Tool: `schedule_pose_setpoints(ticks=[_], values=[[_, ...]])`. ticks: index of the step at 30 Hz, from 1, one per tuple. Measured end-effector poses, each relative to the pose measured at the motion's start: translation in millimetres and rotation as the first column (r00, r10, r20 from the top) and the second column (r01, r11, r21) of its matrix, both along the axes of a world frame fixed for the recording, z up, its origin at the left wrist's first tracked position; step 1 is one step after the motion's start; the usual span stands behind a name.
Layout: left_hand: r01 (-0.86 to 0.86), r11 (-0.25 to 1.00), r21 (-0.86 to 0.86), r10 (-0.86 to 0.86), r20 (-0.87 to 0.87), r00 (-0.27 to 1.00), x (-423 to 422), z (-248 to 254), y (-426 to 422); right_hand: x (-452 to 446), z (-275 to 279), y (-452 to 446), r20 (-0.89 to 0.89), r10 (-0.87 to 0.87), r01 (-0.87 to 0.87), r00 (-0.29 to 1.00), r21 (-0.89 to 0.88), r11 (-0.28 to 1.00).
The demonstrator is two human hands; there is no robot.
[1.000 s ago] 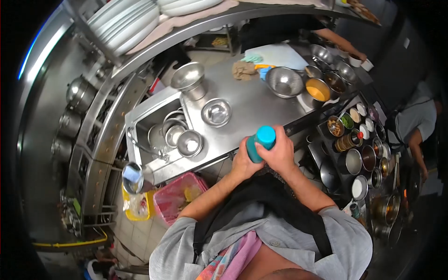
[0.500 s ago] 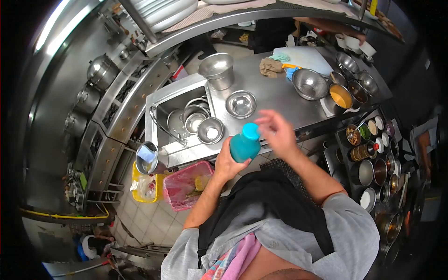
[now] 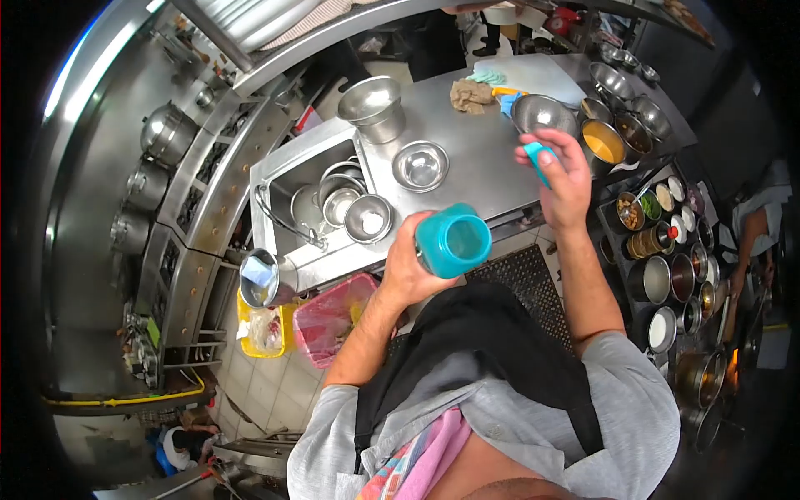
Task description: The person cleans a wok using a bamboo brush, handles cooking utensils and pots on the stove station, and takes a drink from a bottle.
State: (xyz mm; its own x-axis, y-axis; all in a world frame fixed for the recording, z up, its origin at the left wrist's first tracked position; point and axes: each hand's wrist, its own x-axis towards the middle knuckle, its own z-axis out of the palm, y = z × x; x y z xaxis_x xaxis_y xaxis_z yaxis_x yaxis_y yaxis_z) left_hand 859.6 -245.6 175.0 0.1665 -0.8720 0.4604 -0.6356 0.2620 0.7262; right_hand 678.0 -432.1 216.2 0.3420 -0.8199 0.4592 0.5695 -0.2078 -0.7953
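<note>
My left hand (image 3: 406,273) is wrapped round a teal bottle (image 3: 435,250) in front of my apron. The bottle leans toward me, so its wide uncapped mouth faces the camera. Raised to the right, my right hand (image 3: 567,190) pinches the bottle's turquoise lid (image 3: 538,158) between thumb and fingers, well apart from the bottle. Beyond the left hand, a shallow steel bowl (image 3: 421,167) rests on the counter, and another steel bowl (image 3: 367,218) sits at the sink's edge. A perforated colander (image 3: 533,115) is behind the right hand.
The steel counter (image 3: 475,179) runs across in front, with a sink (image 3: 282,187) holding bowls at left. A tall steel pot (image 3: 372,110) stands behind the sink. A pot of orange sauce (image 3: 602,142) is at right. A pink bin (image 3: 321,337) and a yellow bin (image 3: 287,337) stand below.
The lid has come off the bottle and moved right and away with my right hand. My left hand has tipped the bottle's mouth toward me.
</note>
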Motion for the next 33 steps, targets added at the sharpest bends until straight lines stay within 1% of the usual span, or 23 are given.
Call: schedule_pose_setpoints(ticks=[1,2,3,4,5,6,7,8,9,10,12,14,15,16,19,20,24,26,27,28,30,31,33], values=[[0.074,0.986,-0.148,-0.078,-0.021,0.997,3.6,9.2,-5.6,-7.2,-16.4,-4.6,-0.035,-0.044,0.046,0.998,0.055,0.997],[0.064,0.986,-0.153,-0.068,-0.021,0.997,5.0,25.4,-11.0,-13.5,-37.1,-9.7,-0.035,-0.033,0.035,0.999,0.049,0.998],[0.124,0.945,-0.301,-0.125,0.014,0.992,5.7,44.4,-15.1,-19.5,-60.6,-13.4,-0.214,-0.115,0.125,0.970,0.033,0.992],[0.183,0.880,-0.438,-0.174,0.062,0.983,9.7,55.1,-20.2,-25.6,-82.7,-15.3,-0.382,-0.193,0.208,0.904,-0.001,0.978],[0.223,0.819,-0.529,-0.196,0.108,0.975,18.5,59.0,-29.1,-32.6,-100.5,-13.6,-0.535,-0.285,0.258,0.795,-0.128,0.958],[0.212,0.820,-0.531,-0.179,0.113,0.977,21.5,69.9,-34.6,-41.4,-119.5,-8.8,-0.653,-0.383,0.281,0.653,-0.261,0.924],[0.224,0.737,-0.638,-0.145,0.175,0.974,19.9,89.7,-39.1,-49.6,-141.7,-5.0,-0.648,-0.377,0.269,0.662,-0.264,0.926],[0.247,0.637,-0.731,-0.106,0.233,0.967,17.5,108.5,-40.7,-58.8,-166.2,-1.4,-0.722,-0.365,0.244,0.587,-0.272,0.931],[0.246,0.636,-0.731,-0.099,0.239,0.966,18.1,126.0,-36.3,-70.1,-193.3,4.9,-0.790,-0.352,0.223,0.503,-0.275,0.935],[0.268,0.670,-0.692,-0.065,0.305,0.950,22.1,144.8,-31.3,-81.5,-220.5,10.6,-0.844,-0.342,0.206,0.413,-0.279,0.938],[0.297,0.692,-0.658,-0.027,0.387,0.922,28.0,159.1,-38.3,-106.3,-278.6,26.9,-0.902,-0.284,0.190,0.326,-0.231,0.954],[0.378,0.384,-0.842,-0.035,0.396,0.918,32.7,164.0,-59.7,-130.2,-304.4,48.9,-0.968,-0.132,0.210,0.214,-0.086,0.974],[0.377,0.544,-0.750,0.013,0.456,0.890,32.4,181.2,-40.3,-142.2,-327.2,55.8,-0.984,-0.107,0.207,0.144,-0.076,0.975],[0.388,0.533,-0.752,0.021,0.470,0.883,26.8,182.5,-37.5,-154.6,-347.7,61.5,-0.994,-0.083,0.206,0.072,-0.066,0.976],[0.203,0.504,-0.840,-0.087,0.184,0.979,8.0,182.8,-41.9,-177.4,-370.2,76.4,-0.998,0.044,0.303,-0.035,0.031,0.953],[0.210,0.497,-0.842,-0.083,0.194,0.977,7.7,185.7,-40.8,-183.9,-373.6,78.9,-0.995,0.066,0.313,-0.073,0.040,0.949],[0.243,0.513,-0.823,-0.040,0.260,0.965,10.4,203.7,-41.0,-209.6,-414.8,67.1,-0.999,0.038,0.349,-0.014,0.031,0.937],[0.383,0.502,-0.776,-0.044,0.419,0.907,18.6,220.3,-40.3,-218.7,-448.8,51.1,-0.999,0.008,0.353,0.031,0.019,0.935],[0.362,0.459,-0.812,0.014,0.414,0.910,13.9,222.8,-43.2,-209.0,-417.3,52.9,-0.990,0.083,0.525,0.110,0.129,0.841],[0.369,0.450,-0.813,0.019,0.422,0.906,16.3,228.3,-42.9,-206.0,-418.3,46.9,-0.990,0.072,0.523,0.119,0.124,0.843],[0.468,0.437,-0.768,0.130,0.569,0.812,22.7,240.3,-44.2,-206.0,-418.4,40.1,-0.996,-0.065,0.467,0.068,-0.026,0.884],[0.473,0.430,-0.769,0.135,0.572,0.809,21.3,241.9,-44.7,-207.8,-422.6,38.4,-0.982,-0.113,0.447,0.154,-0.033,0.894],[0.423,0.399,-0.814,0.090,0.494,0.865,15.1,241.3,-48.1,-208.9,-442.7,33.9,-0.979,-0.121,0.461,0.165,-0.032,0.887]])
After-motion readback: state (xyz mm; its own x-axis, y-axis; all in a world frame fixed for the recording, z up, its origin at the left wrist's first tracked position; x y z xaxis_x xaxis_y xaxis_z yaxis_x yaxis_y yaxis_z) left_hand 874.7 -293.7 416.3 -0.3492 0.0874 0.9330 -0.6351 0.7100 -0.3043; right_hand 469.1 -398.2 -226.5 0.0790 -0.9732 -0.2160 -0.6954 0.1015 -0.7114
